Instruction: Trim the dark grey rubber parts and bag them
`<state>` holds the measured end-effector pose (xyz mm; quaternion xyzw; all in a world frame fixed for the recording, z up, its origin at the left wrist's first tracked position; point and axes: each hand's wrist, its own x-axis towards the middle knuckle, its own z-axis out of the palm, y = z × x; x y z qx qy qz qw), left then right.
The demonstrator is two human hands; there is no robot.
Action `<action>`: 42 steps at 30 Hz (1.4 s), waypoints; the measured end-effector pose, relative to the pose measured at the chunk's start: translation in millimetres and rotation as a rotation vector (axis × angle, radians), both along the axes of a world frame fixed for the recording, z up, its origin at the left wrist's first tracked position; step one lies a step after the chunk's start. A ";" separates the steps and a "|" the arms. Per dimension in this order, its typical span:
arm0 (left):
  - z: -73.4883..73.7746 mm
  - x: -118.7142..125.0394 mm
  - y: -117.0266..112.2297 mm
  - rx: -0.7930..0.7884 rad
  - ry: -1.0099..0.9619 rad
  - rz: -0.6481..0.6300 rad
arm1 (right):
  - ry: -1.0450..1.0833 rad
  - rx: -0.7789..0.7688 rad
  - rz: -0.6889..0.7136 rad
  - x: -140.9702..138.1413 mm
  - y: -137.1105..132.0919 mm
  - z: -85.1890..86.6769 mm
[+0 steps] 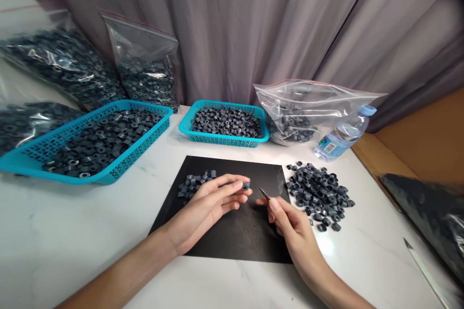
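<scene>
My left hand (210,205) lies over a black mat (232,231) and pinches one small dark grey ring (246,186) at its fingertips. My right hand (286,219) is closed on a thin pointed metal tool (264,194), whose tip points toward the ring, a short gap away. A small heap of the same grey rings (194,184) sits on the mat just behind my left hand. A larger loose pile of rings (319,193) lies on the white table right of the mat, close to my right hand.
Two teal baskets of rings stand behind: a large one (43,147) at left, a smaller one (224,141) at centre. Clear bags of rings (145,72) (308,106) lean against a curtain. A water bottle (340,137) lies at right; a blade (424,270) lies near the right edge.
</scene>
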<state>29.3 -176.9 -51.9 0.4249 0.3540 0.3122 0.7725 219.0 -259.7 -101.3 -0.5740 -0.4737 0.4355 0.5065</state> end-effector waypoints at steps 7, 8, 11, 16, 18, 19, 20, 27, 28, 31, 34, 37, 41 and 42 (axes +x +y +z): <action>18.6 7.5 10.0 0.443 0.234 0.034 | 0.047 0.018 -0.027 -3.8 7.5 -7.6; 29.5 12.9 17.9 0.604 0.274 0.062 | 0.054 0.021 -0.026 -4.4 9.2 -8.8; 72.7 40.1 49.7 1.075 0.320 0.165 | 0.071 0.035 -0.019 -6.5 13.2 -10.4; 124.0 101.4 103.1 1.495 0.290 0.106 | 0.088 0.065 -0.049 -11.1 15.0 -9.0; 127.2 118.2 115.6 1.530 0.328 0.005 | 0.083 0.076 -0.042 -11.7 15.0 -9.0; 126.8 122.8 118.7 1.534 0.335 -0.018 | 0.081 0.079 -0.034 -11.7 14.9 -8.9; 125.9 124.4 119.3 1.532 0.334 -0.025 | 0.079 0.080 -0.025 -11.4 14.7 -8.8; 105.6 53.1 88.0 1.544 0.607 0.158 | 0.086 0.065 0.004 -8.2 11.9 -7.0; 96.8 36.1 83.8 1.522 0.680 0.135 | 0.083 0.061 0.009 -7.6 11.6 -7.9; 63.6 -9.8 75.0 1.418 0.870 -0.138 | 0.065 0.065 0.022 -6.0 11.1 -12.1; 35.9 -35.7 69.0 1.322 0.975 -0.253 | 0.052 0.060 0.027 -4.7 10.4 -14.5; 25.9 -42.5 67.4 1.283 0.958 -0.260 | 0.040 0.046 0.026 -3.8 9.6 -13.7; 25.1 -47.6 76.2 1.172 0.920 -0.179 | 0.036 0.038 0.016 -2.4 8.8 -14.1; 23.8 -50.4 79.0 1.135 0.918 -0.170 | 0.040 0.036 0.016 -2.1 8.6 -14.7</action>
